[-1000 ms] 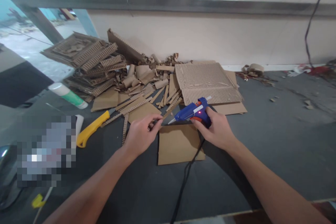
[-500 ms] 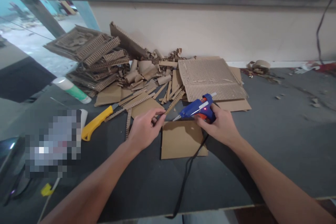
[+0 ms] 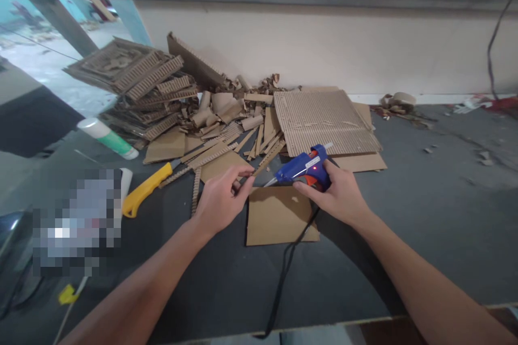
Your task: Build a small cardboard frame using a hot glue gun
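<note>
My right hand (image 3: 338, 191) is wrapped round the handle of a blue hot glue gun (image 3: 301, 166), whose small red light is lit. Its nozzle points left, close to the fingers of my left hand (image 3: 224, 194). Those fingers pinch the near end of a narrow corrugated cardboard strip (image 3: 270, 157), which slants away to the upper right. Below the nozzle, a flat rectangular piece of cardboard (image 3: 279, 218) lies on the dark table, its right corner crossed by the gun's black cord (image 3: 286, 264).
To the left are a yellow utility knife (image 3: 148, 190), a white and green tube (image 3: 108, 138) and a blurred-out object (image 3: 81, 221). Behind stand stacked cardboard frames (image 3: 137, 81), loose scraps (image 3: 222, 110) and a corrugated sheet (image 3: 324, 121). A tape roll (image 3: 402, 99) lies at the back right.
The thumb of my right hand has shifted left along the glue gun's trigger area, and the trigger shows less. The nozzle has moved very slightly left. My left hand keeps its pinch.
</note>
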The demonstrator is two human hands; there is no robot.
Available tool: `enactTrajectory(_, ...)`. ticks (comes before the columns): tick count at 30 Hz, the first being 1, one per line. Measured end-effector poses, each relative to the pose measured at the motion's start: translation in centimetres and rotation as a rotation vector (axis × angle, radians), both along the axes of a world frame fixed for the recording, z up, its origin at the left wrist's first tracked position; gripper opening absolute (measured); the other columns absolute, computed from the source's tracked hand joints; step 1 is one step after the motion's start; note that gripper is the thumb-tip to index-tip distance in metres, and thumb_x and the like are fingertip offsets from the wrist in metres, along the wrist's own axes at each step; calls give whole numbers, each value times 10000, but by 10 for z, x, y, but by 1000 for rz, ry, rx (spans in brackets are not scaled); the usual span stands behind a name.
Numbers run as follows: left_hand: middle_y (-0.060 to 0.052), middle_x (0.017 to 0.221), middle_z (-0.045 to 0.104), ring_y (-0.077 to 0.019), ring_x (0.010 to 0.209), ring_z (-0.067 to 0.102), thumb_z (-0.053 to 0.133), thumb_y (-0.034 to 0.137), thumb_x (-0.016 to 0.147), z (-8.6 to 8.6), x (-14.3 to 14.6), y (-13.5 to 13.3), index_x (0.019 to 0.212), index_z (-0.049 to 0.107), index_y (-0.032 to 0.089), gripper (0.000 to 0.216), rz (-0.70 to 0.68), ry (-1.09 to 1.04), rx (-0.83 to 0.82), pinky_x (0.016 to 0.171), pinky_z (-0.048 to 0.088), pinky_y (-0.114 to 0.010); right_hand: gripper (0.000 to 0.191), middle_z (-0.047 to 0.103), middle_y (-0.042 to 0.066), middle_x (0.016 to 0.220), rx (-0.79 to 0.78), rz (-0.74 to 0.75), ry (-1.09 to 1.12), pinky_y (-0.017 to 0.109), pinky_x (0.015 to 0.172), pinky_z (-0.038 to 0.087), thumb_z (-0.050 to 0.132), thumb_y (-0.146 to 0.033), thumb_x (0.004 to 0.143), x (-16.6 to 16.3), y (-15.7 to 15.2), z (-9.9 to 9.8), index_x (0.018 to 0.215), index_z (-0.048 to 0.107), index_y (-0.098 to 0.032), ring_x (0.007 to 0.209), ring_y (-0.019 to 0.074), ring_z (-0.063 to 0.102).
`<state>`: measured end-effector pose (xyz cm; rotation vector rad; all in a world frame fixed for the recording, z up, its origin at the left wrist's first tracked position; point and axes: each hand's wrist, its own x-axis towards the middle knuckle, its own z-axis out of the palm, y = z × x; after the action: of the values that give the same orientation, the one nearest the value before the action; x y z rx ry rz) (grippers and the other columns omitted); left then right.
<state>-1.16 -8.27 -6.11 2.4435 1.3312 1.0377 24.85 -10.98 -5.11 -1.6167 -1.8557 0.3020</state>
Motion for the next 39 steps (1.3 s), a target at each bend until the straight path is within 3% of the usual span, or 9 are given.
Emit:
enactTrajectory(6, -6, 916, 707, -105, 670, 640, 555, 113, 914, 22, -6, -7, 1353, 516, 247, 461, -187, 323, 403, 510, 396, -199, 334, 484, -60, 511, -40, 40, -30, 240, 462, 344, 671, -511, 783, 0, -1, -2, 789, 513, -217, 431, 112, 452)
enactTrajectory(9, -12, 950, 686, -114, 665, 627, 511, 68, 903, 32, -9, -9, 1379, 518, 289, 525, -230, 482, 490, 507, 390, -215, 314, 495, -55, 525, -35, 44, -43, 237, 472, 343, 661, -486, 793, 0, -2, -4, 775, 495, -219, 439, 109, 454)
enactTrajectory(15, -21, 959, 664, -119, 619, 586, 465, 70, 903, 32, -11, -10, 1398, 521, 326, 560, -221, 628, 433, 468, 364, -214, 325, 477, -58, 508, -27, 16, -71, 242, 482, 335, 653, -486, 790, -1, -3, -3, 732, 465, -228, 438, 112, 449)
enactTrajectory(29, -44, 934, 659, -132, 654, 614, 471, 138, 945, 36, -10, -10, 1193, 664, 250, 334, -244, 561, 438, 500, 420, -217, 190, 515, -52, 555, -87, 57, -25, 247, 501, 356, 644, -353, 771, -3, -2, -6, 806, 526, -208, 475, 112, 471)
enactTrajectory(31, -45, 944, 671, -136, 663, 629, 483, 138, 935, 36, -11, -9, 1126, 681, 233, 291, -237, 536, 426, 506, 431, -222, 213, 526, -46, 595, -104, 59, 81, 248, 506, 371, 671, -351, 764, -3, -3, -5, 848, 536, -208, 507, 113, 479)
enactTrajectory(33, -47, 960, 690, -138, 682, 649, 498, 142, 930, 36, -13, -7, 1108, 676, 216, 261, -216, 492, 418, 531, 452, -224, 266, 528, -49, 643, -180, 86, 342, 232, 460, 365, 685, -384, 779, -2, -3, -4, 906, 518, -221, 484, 93, 450)
enactTrajectory(37, -49, 979, 721, -142, 721, 680, 506, 148, 940, 34, -14, -4, 1175, 639, 188, 273, -166, 426, 413, 596, 493, -229, 305, 522, -63, 692, -599, 284, 1016, 172, 282, 197, 584, -518, 863, 2, -5, -1, 885, 479, -233, 336, 20, 265)
enactTrajectory(39, -48, 985, 726, -146, 742, 689, 508, 146, 940, 33, -12, -5, 1176, 639, 184, 272, -172, 429, 412, 609, 503, -232, 332, 530, -56, 683, -765, 366, 1185, 155, 248, 196, 567, -537, 862, 4, -5, 0, 842, 499, -212, 321, 13, 257)
